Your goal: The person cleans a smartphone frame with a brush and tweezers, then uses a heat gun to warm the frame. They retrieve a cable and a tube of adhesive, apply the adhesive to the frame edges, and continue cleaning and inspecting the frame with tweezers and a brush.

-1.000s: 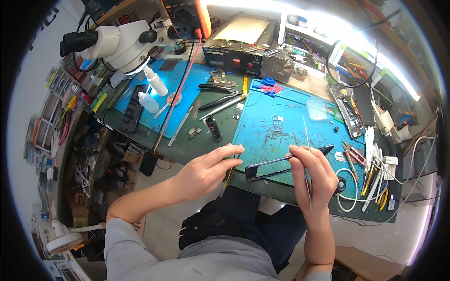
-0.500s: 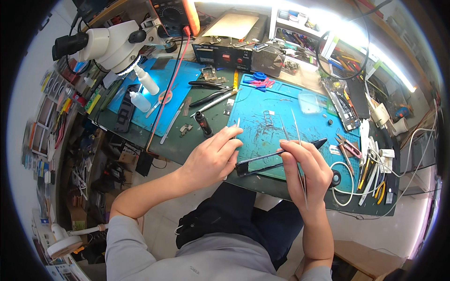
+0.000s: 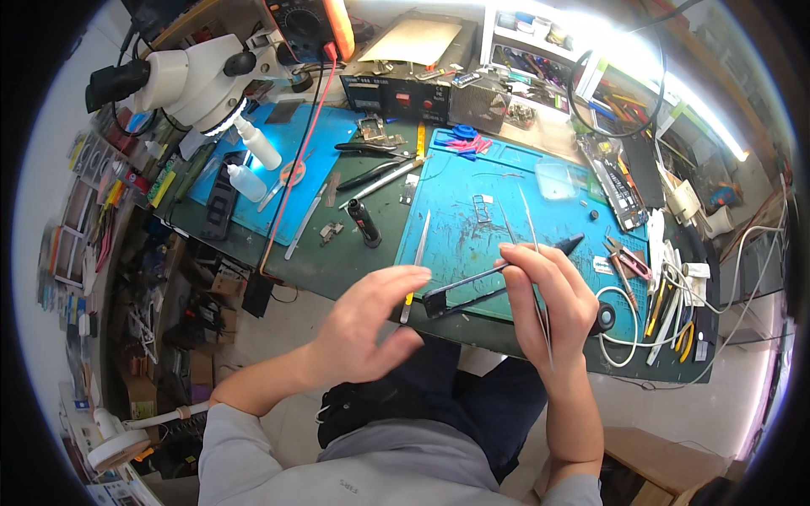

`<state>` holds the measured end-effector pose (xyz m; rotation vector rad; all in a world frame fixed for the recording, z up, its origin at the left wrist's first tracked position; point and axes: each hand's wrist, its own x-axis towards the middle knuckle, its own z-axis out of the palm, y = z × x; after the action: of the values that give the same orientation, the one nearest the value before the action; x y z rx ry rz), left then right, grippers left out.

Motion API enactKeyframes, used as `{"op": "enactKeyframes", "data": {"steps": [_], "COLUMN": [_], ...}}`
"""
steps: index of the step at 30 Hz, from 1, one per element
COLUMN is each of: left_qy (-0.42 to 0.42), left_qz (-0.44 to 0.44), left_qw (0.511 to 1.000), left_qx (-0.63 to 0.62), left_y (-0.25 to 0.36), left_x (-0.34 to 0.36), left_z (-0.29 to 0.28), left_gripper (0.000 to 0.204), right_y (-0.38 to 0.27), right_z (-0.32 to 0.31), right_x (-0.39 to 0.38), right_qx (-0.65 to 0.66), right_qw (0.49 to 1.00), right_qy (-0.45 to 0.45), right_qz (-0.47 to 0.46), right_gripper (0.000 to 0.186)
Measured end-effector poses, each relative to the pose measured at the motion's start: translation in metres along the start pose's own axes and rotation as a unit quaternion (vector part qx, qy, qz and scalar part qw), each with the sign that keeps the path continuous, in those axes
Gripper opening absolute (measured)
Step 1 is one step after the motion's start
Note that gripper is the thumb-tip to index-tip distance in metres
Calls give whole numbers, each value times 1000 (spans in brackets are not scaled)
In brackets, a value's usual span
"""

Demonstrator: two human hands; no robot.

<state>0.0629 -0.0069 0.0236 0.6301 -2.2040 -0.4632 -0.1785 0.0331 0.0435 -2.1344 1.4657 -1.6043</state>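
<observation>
My right hand point(image 3: 553, 295) is closed around silver tweezers point(image 3: 528, 221), whose two thin tips point away from me over the blue mat point(image 3: 456, 190). By its fingertips lies a slim black frame-like part point(image 3: 435, 304), slanting across the mat's near edge; whether the fingers also grip it I cannot tell. My left hand point(image 3: 367, 316) is open and holds nothing, with thumb and fingers apart, just off the near table edge. Beyond its fingertips lies a thin pointed silver tool point(image 3: 419, 257) with a yellow part. A small dark wire-like outline part point(image 3: 482, 208) rests mid-mat.
A black bottle point(image 3: 363, 223) stands left of the mat. Farther left are white dropper bottles point(image 3: 246, 181) beneath a microscope point(image 3: 190, 84). Pliers point(image 3: 623, 261) and a looped white cable point(image 3: 620, 363) lie at the right. A clear box point(image 3: 557, 181) sits on the mat.
My left hand has let go of the thin silver tool, drawn back toward me and opened. The tool now lies on the mat's left edge. My right hand has barely moved.
</observation>
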Motion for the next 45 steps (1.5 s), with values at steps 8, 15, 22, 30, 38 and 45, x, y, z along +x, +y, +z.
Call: {"op": "enactKeyframes", "data": {"steps": [8,15,22,30,38,45], "left_qy": [6,-32,-104,-64,-66,-22], "left_qz": [44,3,43,100,106,114], "left_qw": [999,994,977,973,973,979], "left_qx": [-20,-105,-182,-196,-193,-167], "left_y": [-4,3,-5,2,3,7], "left_x": [-7,-2,4,0,-5,-11], "left_z": [28,32,33,60,68,82], "left_gripper": [49,45,59,51,53,48], "right_y": [-7,-40,-9,-5,3,-1], "right_z": [-20,-43,-12,-10,-8,-13], "right_x": [-6,-74,-77,-86,-84,-77], "right_qx": [0,77,-72,-125,-138,-152], "right_qw": [999,972,984,980,983,979], "right_qy": [27,107,23,33,23,-12], "right_qz": [40,196,162,150,117,132], "right_gripper": [26,57,35,23,25,19]}}
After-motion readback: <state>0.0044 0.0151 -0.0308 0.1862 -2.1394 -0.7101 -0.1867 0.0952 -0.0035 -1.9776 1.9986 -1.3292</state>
